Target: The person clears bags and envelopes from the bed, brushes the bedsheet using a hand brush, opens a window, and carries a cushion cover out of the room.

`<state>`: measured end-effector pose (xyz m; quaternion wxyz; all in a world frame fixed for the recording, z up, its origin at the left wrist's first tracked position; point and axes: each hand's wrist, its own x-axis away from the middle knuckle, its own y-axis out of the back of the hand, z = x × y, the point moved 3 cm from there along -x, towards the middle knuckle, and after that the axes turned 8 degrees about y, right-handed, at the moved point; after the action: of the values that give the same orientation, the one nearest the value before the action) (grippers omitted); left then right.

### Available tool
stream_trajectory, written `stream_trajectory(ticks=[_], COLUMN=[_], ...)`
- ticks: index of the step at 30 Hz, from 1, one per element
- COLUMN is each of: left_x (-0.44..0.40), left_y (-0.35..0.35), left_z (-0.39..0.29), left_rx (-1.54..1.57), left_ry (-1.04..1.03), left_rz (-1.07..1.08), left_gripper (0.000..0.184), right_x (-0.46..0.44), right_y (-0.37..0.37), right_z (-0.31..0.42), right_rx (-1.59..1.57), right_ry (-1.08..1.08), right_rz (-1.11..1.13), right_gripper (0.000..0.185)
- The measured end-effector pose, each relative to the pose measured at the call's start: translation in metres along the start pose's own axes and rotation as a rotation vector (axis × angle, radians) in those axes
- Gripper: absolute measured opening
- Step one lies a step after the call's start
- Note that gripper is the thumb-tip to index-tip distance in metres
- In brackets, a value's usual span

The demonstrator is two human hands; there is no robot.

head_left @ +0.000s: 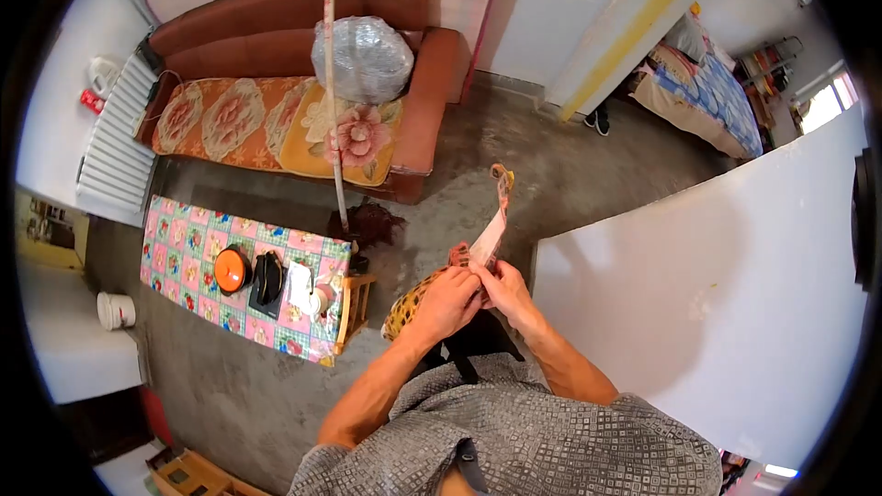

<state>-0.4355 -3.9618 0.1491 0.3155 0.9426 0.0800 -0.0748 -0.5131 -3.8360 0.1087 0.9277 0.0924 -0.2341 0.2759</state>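
In front of my body, both hands meet on a leopard-print cloth (407,310) with yellow and black spots. My left hand (448,303) grips it with bent fingers, the spotted part hanging down beside that wrist. Right against it, my right hand (505,296) pinches the same piece. From between the fingers a pale pink strip (491,237) with a patterned edge sticks out and curls at its far end. The fingertips partly cover the cloth, so its full shape is hidden.
A low table with a flowered cover (197,298) stands left, bearing an orange-lidded pot (231,270). Behind it is a brown sofa (432,129) with a plastic-wrapped bundle (367,60). A tall pole (333,110) rises before the sofa. A white partition (772,266) is on my right.
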Motion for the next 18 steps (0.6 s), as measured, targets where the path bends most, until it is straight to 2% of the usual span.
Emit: stream_trajectory(ticks=[4, 6, 10, 11, 13, 16, 18], left_x=[-0.036, -0.056, -0.103, -0.117, -0.15, -0.195, -0.225], left_y=[-0.001, -0.006, -0.023, -0.024, -0.031, -0.044, -0.052], left_z=[0.018, 0.025, 0.04, 0.041, 0.041, 0.036, 0.034], left_rx=[-0.011, -0.05, -0.065, -0.067, -0.078, -0.051, -0.039], left_ry=[0.016, 0.045, 0.004, 0.039, 0.055, 0.08, 0.102], left_rz=[0.162, 0.22, 0.24, 0.267, 0.314, 0.258, 0.221], left_gripper=[0.022, 0.022, 0.026, 0.028, 0.031, 0.033, 0.037], right_x=[-0.036, -0.056, -0.097, -0.105, -0.129, -0.162, -0.181], right_y=[0.012, 0.021, 0.052, 0.057, 0.075, 0.106, 0.126], right_z=[-0.018, -0.021, -0.027, -0.022, -0.007, 0.003, 0.009], right_rx=[0.022, 0.213, 0.253, 0.149, 0.141, 0.089, 0.046], right_ry=[-0.053, 0.062, 0.013, -0.009, 0.039, 0.029, 0.096], right_rz=[-0.129, -0.214, -0.245, -0.24, -0.251, -0.248, -0.308], right_gripper=[0.046, 0.046, 0.05, 0.049, 0.049, 0.047, 0.046])
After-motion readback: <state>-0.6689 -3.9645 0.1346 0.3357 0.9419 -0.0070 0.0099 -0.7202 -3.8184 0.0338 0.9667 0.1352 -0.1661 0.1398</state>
